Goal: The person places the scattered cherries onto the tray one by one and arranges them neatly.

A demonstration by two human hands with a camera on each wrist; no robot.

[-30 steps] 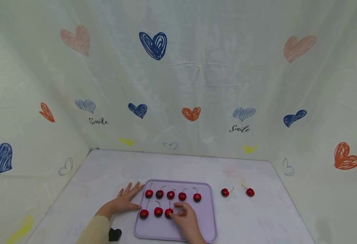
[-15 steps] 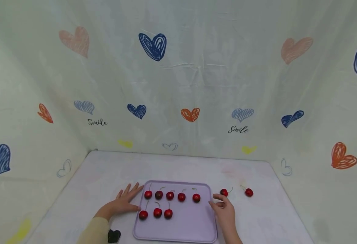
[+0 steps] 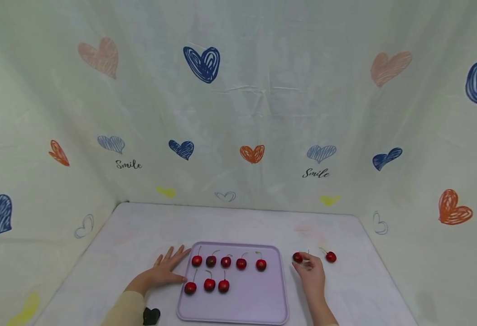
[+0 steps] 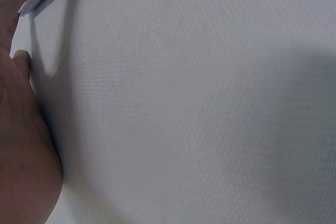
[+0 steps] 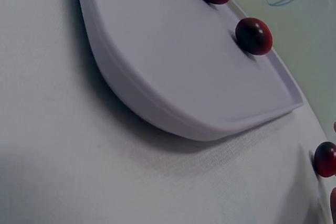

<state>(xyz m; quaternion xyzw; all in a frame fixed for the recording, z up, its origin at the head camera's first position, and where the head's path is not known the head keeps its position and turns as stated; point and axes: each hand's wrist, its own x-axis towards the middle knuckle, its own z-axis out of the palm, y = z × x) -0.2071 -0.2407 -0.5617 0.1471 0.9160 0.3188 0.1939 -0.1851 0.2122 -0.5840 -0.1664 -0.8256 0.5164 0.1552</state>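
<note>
A lavender tray (image 3: 258,301) lies on the white table and holds two rows of red cherries (image 3: 226,261). My left hand (image 3: 169,265) rests flat on the table, fingers spread, against the tray's left edge; its palm (image 4: 21,145) fills the left side of the left wrist view. My right hand (image 3: 309,267) lies right of the tray, fingertips at a loose cherry (image 3: 297,257) on the table, no closed pinch visible. A second loose cherry (image 3: 330,256) sits further right. In the right wrist view the tray (image 5: 173,77) carries cherries (image 5: 253,35), and the loose cherry (image 5: 325,158) shows at the right edge.
Cream cloth printed with hearts and "Smile" walls the table (image 3: 238,226) at the back and both sides. A small black object (image 3: 151,315) sits by my left sleeve at the front edge. Bare table stretches behind the tray.
My right hand left the tray's front row, crossed the tray's right edge and reached the nearer loose cherry. The left hand and all the cherries stayed put.
</note>
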